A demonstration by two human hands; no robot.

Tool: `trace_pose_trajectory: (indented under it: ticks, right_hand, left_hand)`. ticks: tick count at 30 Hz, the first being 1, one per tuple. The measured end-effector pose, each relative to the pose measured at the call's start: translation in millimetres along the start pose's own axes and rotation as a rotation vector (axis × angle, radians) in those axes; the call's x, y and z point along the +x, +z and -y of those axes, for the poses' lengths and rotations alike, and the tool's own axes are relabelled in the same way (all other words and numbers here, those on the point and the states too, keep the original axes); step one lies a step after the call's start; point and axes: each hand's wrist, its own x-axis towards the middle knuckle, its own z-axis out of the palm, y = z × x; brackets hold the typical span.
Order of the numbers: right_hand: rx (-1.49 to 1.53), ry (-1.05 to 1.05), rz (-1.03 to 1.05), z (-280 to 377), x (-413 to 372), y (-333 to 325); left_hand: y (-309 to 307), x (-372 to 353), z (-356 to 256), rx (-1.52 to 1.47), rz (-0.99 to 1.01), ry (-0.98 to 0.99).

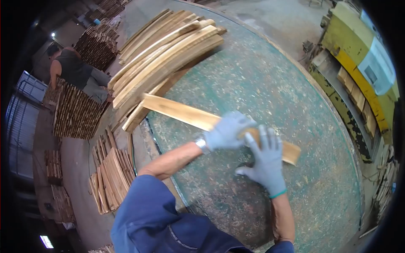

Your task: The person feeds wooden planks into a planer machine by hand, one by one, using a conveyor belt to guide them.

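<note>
A pale wooden plank (181,113) lies slantwise over the green, worn tabletop (219,181), its far left end against the stacked planks. My left hand (228,130), in a light grey glove with a metal watch at the wrist, is closed over the plank's middle; its fingers are a little blurred. Just right of it, my right hand (268,162), gloved in grey with a green cuff, lies across the plank with fingers stretched out and thumb spread. Part of the plank is hidden under both hands, and its right end (291,152) sticks out past my right fingers.
A pile of curved planks (168,55) fills the table's far left. More wood stacks (112,177) stand on the floor to the left, where a person (76,67) bends by a tall stack (78,111). A yellow-green machine (354,55) holding wood pieces stands at right.
</note>
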Motion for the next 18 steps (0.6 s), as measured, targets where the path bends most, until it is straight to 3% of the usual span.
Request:
trace_pose_trajectory:
  ticks: [1,3,5,7,9,11,14,17,18]
  right_hand:
    - [0.012,0.006,0.000,3,-1,22]
    - [0.085,0.149,-0.003,-13,-21,59]
    - [-0.010,0.140,0.034,-21,-36,41]
    - [-0.001,0.134,0.089,-35,-48,20]
    - [-0.036,0.153,0.144,-54,-63,5]
    - [-0.015,0.164,0.156,-72,-76,-5]
    - [-0.071,0.221,0.252,-96,-95,-23]
    - [-0.395,0.398,0.339,-111,-116,-40]
    - [-0.533,0.465,0.356,-109,-121,-43]
  left_hand:
    - [8,4,-1,-0.166,0.007,-0.020]
    - [-43,15,16,0.110,-0.166,0.154]
    - [-122,14,77,0.230,-0.218,-0.236]
    - [-191,-3,185,0.379,-0.559,-0.334]
    - [-251,-38,293,0.613,-0.450,-0.669]
    - [-287,-74,365,0.377,-0.316,-0.832]
    - [-278,-125,475,0.498,-0.118,-0.958]
    - [-270,-77,389,0.598,0.099,-1.243]
    - [-271,-77,394,0.567,0.131,-1.244]
